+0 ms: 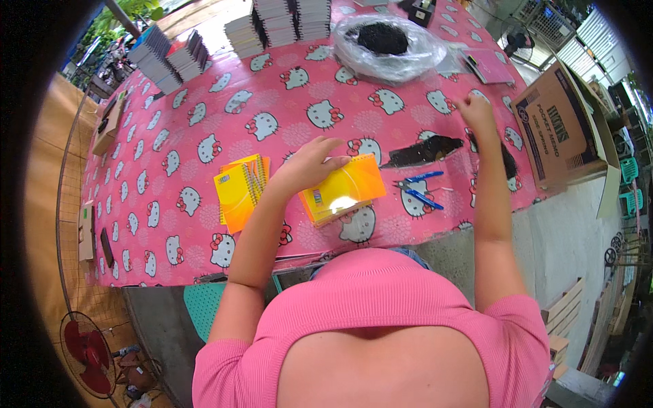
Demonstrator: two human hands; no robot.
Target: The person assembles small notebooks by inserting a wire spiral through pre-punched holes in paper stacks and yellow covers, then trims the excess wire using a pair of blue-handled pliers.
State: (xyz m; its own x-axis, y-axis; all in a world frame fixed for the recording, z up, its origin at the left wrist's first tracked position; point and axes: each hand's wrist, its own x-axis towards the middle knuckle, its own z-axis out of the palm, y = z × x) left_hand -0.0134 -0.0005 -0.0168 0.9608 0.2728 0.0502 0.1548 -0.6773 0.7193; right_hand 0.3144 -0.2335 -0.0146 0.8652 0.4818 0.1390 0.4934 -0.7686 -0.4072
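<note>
While the left hand (pixel 311 165), loosely spread, rests on yellow-orange spiral-bound notebooks (pixel 352 185), the right hand (pixel 477 113) curls over pink cat-patterned tablecloth (pixel 228 126); any hold is unclear.

One pair of blue-handled pliers (pixel 426 199) lies on my tabletop (pixel 224 129). Left of the pliers I count two piles of yellow-orange notepads (pixel 241 194); how many pads each holds, I cannot tell. Beyond the pliers and to the left stand five stacks of spiral notebooks (pixel 276 27). Straight beyond them sits one plastic-wrapped black coil (pixel 381 39); to their right, one large cardboard box (pixel 561 129).
</note>
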